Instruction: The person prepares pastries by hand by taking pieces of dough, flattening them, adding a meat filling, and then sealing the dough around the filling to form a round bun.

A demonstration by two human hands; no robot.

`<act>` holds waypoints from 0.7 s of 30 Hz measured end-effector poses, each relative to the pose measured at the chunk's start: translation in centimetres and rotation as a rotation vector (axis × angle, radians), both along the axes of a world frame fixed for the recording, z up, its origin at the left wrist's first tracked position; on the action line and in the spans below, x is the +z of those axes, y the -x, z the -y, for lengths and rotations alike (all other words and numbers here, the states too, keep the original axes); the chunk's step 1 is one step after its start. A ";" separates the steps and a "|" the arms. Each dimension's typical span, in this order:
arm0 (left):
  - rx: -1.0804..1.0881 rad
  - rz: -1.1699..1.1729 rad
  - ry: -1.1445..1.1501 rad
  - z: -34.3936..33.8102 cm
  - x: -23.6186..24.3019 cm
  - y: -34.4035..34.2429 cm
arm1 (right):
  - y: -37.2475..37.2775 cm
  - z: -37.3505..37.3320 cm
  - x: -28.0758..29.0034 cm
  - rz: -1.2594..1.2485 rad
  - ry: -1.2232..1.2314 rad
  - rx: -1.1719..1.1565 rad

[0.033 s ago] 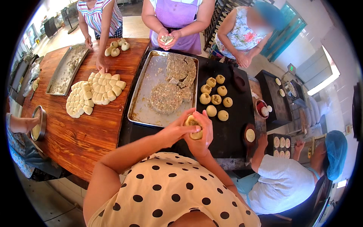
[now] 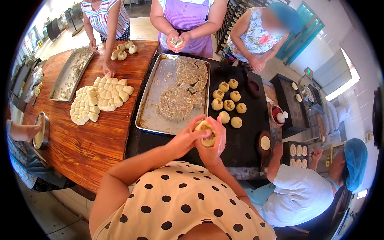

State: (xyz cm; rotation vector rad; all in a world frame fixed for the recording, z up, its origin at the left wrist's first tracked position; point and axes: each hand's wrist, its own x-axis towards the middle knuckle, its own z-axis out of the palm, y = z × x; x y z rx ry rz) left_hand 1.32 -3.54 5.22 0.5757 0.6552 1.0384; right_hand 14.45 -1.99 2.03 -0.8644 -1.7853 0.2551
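Observation:
My left hand point(image 2: 188, 136) and my right hand point(image 2: 213, 148) are both closed around a dough piece point(image 2: 208, 140) with speckled filling showing in its open middle, my left thumb at its top. Just beyond them lies a metal tray point(image 2: 152, 104) with a large mass of crumbly filling point(image 2: 180, 104) broken at the upper right. To the right of the tray, several filled dough balls point(image 2: 229, 105) sit on a black work surface point(image 2: 244, 144), some with open, pleated tops.
Several co-workers stand around, one point(image 2: 296, 192) close at my right. Cut dough pieces point(image 2: 112, 94) and another tray point(image 2: 70, 74) lie on the wooden table point(image 2: 72, 152) at left. A dark wooden tool with a dough round point(image 2: 265, 143) and baking pans point(image 2: 290, 104) are at right.
My fingers and thumb have shifted slightly around the dough piece, showing a little more of its filling. Little else differs.

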 end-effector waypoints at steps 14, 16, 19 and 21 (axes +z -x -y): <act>-0.045 -0.067 -0.085 0.5 -2.1 0.5 | 0.0 0.6 1.0 0.007 0.036 0.074; -0.085 -0.276 -0.219 0.1 -2.2 0.7 | 0.3 0.2 1.0 0.005 -0.027 0.092; -0.167 -0.319 -0.142 0.2 1.1 1.2 | 0.0 0.2 1.1 -0.059 -0.040 0.111; -0.135 -0.352 -0.188 0.4 2.0 1.1 | -0.5 0.6 1.6 -0.362 0.225 0.174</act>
